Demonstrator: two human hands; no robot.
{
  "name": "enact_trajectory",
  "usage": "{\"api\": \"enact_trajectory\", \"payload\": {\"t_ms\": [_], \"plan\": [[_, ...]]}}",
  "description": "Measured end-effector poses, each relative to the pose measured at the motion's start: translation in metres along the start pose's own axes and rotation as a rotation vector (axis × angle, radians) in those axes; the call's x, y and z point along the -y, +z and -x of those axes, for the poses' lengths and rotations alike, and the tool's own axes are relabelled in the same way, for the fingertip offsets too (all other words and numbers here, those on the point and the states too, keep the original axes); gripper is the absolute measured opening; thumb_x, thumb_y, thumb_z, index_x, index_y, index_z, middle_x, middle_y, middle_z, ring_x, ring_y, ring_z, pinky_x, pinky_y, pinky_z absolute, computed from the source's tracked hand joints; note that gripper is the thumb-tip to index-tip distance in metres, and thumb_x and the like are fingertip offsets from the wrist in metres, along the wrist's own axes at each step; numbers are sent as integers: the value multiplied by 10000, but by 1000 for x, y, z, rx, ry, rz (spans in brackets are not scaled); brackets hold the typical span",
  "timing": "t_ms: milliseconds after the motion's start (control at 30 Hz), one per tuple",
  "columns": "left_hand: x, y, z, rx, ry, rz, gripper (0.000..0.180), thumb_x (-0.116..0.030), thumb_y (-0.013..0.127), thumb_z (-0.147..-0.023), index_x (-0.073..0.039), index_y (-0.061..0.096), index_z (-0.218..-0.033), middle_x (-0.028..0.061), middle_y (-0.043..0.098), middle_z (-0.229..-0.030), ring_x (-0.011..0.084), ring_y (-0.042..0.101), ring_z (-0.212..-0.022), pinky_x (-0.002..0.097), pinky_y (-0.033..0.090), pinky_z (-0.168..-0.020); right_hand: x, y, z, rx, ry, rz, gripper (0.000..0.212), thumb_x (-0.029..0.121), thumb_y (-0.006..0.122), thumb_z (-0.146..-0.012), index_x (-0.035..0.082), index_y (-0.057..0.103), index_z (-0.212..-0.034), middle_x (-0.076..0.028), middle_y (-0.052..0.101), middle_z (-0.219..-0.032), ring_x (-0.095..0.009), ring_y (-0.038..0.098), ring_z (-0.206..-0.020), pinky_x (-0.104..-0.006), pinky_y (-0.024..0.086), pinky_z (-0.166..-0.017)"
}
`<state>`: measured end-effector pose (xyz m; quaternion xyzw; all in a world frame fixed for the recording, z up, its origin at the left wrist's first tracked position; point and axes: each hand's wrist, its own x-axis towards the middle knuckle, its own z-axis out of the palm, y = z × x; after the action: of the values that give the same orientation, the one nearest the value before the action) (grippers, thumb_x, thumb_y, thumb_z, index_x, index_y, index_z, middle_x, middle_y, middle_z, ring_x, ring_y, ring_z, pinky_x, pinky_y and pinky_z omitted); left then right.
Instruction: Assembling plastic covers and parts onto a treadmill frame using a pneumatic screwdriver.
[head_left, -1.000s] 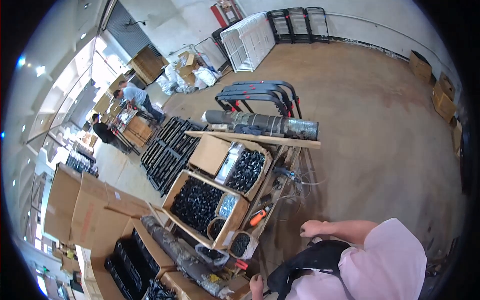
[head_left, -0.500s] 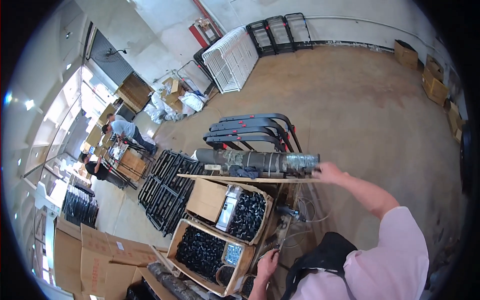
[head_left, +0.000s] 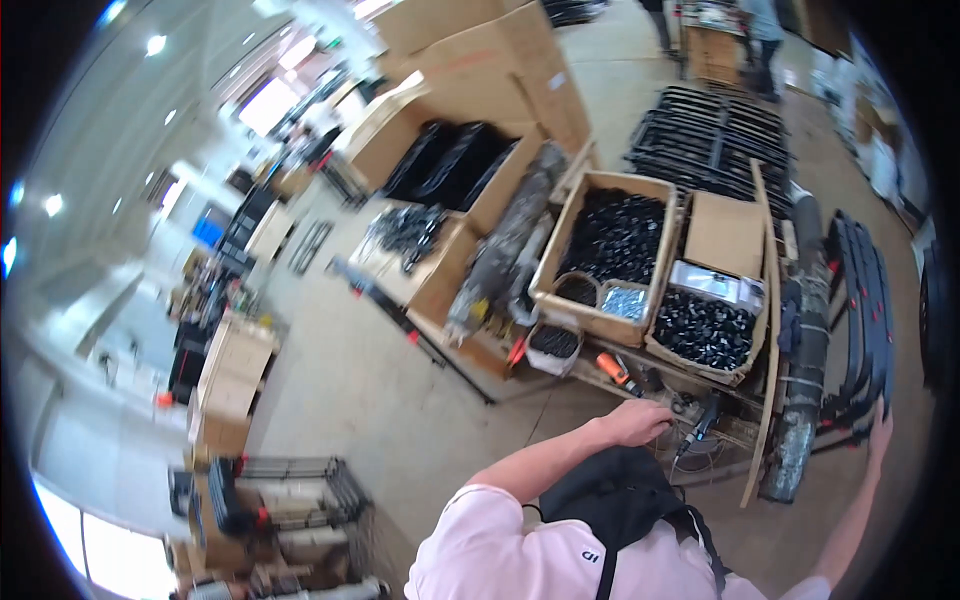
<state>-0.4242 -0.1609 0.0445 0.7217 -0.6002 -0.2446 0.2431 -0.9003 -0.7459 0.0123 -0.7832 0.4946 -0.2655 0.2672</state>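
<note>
My left hand (head_left: 640, 422) is closed, knuckles up, just in front of the wooden workbench's (head_left: 735, 430) near edge. What lies under its curled fingers is hidden. Close by on the bench are an orange-and-black power tool (head_left: 618, 372) and a dark driver (head_left: 705, 418) with a cable or hose. Far to the right, my right hand (head_left: 879, 435) reaches out with fingers stretched toward the near end of several curved black tube frames (head_left: 862, 300). It looks close to or against the outermost one; the contact is too small to make out.
Cartons of small black parts (head_left: 615, 230) (head_left: 705, 328) stand on the bench. A wrapped roll (head_left: 803, 370) and a long wooden strip (head_left: 770, 330) lie on its right side. Stacked black frames (head_left: 710, 135) stand beyond. An open cardboard box (head_left: 510, 175) sits left; people work far off.
The view has swung left, so the bench now appears turned. My right hand has left the wrapped roll's end for the curved frames. My left hand is still by the bench's near edge.
</note>
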Motion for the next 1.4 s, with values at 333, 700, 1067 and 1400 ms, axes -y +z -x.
{"api": "enact_trajectory", "payload": {"t_ms": [333,700,1067,1400], "plan": [[-106,47,-63,-12,137,121,233,-211,610,-985,-71,744,-1113,186,749,-1019,409,711,-1012,511,565,-867,-35,-16,0,-171,82,136,762,644,509,-1078,4,608,-1480,-204,658,-1464,-378,613,-1350,-412,444,-1130],[-255,222,-260,-94,-151,706,394,-357,659,-998,16,668,-1125,221,747,-1000,374,742,-862,489,586,-755,124,47,279,111,425,-464,482,455,602,-1107,-19,657,-1176,-117,673,-1015,-217,628,-987,-395,502,-946],[-342,268,-131,466,-432,889,271,-296,673,-1011,-60,546,-1051,66,540,-691,206,546,-493,410,441,-449,-125,101,597,273,966,-957,537,515,449,-1108,40,664,-1234,-77,707,-1090,-221,677,-925,-384,592,-812],[-354,174,-73,551,-178,967,232,-207,702,-964,-54,529,-981,21,513,-660,152,523,-467,367,411,-411,-113,158,579,-326,925,-1486,463,509,534,-1063,84,629,-1223,-65,688,-1130,-208,672,-975,-421,586,-837]]}}
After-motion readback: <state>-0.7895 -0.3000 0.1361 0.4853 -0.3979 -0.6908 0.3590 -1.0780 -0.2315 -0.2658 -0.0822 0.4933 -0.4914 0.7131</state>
